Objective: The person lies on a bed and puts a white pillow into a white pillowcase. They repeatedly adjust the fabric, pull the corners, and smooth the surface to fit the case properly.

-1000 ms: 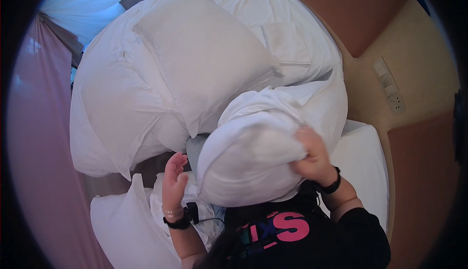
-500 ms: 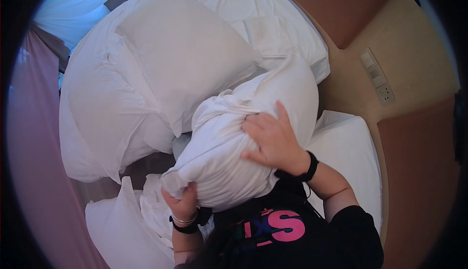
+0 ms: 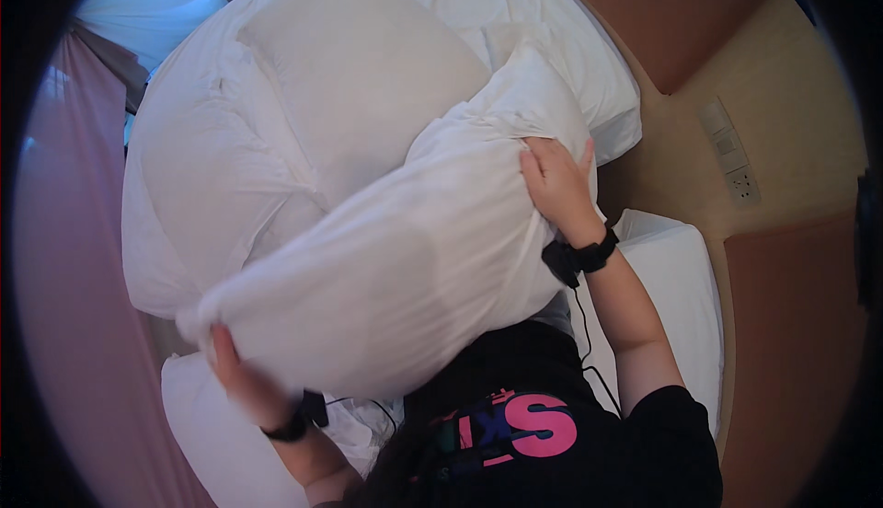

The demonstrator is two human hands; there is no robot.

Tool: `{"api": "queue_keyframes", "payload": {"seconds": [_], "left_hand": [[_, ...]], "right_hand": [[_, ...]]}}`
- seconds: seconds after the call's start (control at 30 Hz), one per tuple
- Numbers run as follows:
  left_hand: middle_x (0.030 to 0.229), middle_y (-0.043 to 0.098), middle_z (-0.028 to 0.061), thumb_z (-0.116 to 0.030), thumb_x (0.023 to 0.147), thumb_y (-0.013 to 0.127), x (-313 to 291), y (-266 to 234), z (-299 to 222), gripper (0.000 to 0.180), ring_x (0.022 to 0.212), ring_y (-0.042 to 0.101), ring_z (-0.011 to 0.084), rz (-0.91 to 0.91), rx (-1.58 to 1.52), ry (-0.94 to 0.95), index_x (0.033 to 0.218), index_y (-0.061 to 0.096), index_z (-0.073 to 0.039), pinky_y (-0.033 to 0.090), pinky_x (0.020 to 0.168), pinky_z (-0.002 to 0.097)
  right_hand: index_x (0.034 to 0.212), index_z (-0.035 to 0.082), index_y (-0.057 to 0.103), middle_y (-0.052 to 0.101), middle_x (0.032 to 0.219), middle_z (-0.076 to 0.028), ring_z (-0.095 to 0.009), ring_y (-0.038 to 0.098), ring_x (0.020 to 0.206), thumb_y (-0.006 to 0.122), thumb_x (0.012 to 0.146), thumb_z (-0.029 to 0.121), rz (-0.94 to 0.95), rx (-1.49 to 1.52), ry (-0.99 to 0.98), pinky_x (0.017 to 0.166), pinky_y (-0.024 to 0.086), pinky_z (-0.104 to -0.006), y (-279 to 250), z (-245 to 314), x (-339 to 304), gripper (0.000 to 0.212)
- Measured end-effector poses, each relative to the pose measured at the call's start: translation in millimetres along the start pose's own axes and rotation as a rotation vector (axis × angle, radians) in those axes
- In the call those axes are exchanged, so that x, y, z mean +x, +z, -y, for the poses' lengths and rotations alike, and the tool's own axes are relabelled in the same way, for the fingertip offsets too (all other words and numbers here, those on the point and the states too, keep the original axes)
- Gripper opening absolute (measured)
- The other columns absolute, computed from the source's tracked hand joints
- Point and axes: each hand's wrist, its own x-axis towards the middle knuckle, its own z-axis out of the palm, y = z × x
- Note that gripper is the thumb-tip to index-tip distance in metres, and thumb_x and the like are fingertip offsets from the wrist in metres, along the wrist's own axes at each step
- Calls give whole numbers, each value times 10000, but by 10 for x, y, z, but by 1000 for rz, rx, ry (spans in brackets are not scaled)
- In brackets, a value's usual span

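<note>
At the near edge of the white-sheeted bed (image 3: 598, 75), holding a plump, wrinkled white cloth-covered pillow (image 3: 405, 269) by gathered fabric in the right hand (image 3: 559, 181). Touching its left end with the left hand (image 3: 244, 379), too blurred to tell if closed. Partly covering a large, squarish white pillow (image 3: 359, 66) on the bed.

The left of the hands (image 3: 246, 381) is blurred and partly hidden by the white pillow (image 3: 395, 278).
</note>
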Motion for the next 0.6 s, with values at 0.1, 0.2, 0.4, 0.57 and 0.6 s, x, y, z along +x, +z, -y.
{"api": "queue_keyframes", "payload": {"seconds": [0.1, 0.2, 0.4, 0.57, 0.6], "left_hand": [[1217, 587, 152, -256, 980, 570, 519, -343, 394, 488, 1051, 606, 234, -40, 400, -115, 1356, 441, 27, 475, 917, 323], [1240, 553, 152, -241, 929, 656, 293, -389, 782, 562, 1109, 552, 230, -9, 695, 74, 1388, 427, -11, 444, 938, 345], [1489, 262, 307, -263, 714, 800, -954, 164, 991, 829, 1382, 256, 490, 396, 1201, 301, 1422, 414, -69, 236, 1114, 578], [1498, 237, 312, -186, 705, 727, -1190, 178, 1298, 729, 1396, 212, 509, 510, 1472, 425, 1389, 479, -139, 215, 1070, 669], [1492, 255, 309, -173, 718, 704, -1089, 190, 1370, 707, 1383, 242, 507, 485, 1533, 458, 1388, 480, -133, 236, 1067, 652]], "right_hand": [[1215, 72, 595, 626, 1231, -106, -276, 544, 1202, 523, 932, 302, 47, -36, -153, 1108, 130, -651, 254, 168, -112, 372], [1122, 77, 604, 631, 1153, -113, -293, 569, 1130, 614, 870, 290, 124, 10, -388, 1093, 283, -557, 368, 311, -491, 330], [897, 105, 612, 620, 777, -55, -228, 626, 811, 667, 815, 287, 485, 103, -841, 968, 397, -433, 472, 637, -1307, 208], [855, 129, 649, 616, 635, -25, -203, 621, 668, 632, 786, 262, 658, 16, -997, 790, 404, -336, 774, 611, -1441, 151], [838, 136, 648, 620, 638, -28, -204, 624, 665, 624, 784, 243, 644, -7, -989, 789, 405, -336, 773, 604, -1434, 123]]}}
